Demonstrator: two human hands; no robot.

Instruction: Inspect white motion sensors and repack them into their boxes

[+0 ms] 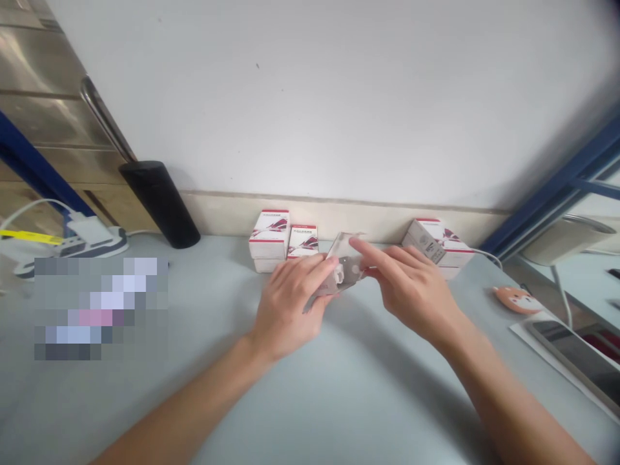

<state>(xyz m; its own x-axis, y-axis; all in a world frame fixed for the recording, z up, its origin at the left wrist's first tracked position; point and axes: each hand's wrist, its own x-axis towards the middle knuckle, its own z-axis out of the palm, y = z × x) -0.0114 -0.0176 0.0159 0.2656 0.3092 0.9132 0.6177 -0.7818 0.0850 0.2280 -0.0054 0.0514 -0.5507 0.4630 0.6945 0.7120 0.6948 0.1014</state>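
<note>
One clear pack (343,247) mid-frame, gripped by L hand (293,302); R hand (414,279) touches its R edge, can't tell if gripping; cartons (270,227) ctr-L, on tabletop (310,407).

Apparent gap between boxes (270,234); wall (310,116) behind.

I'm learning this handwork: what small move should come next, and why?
Probably a gentle nudge of the clear panel by the right hand, with the left hand bracing the small package: the right fingers appear to touch the panel, and the left hand grips the package. Which way it should go, I cannot tell.
</note>
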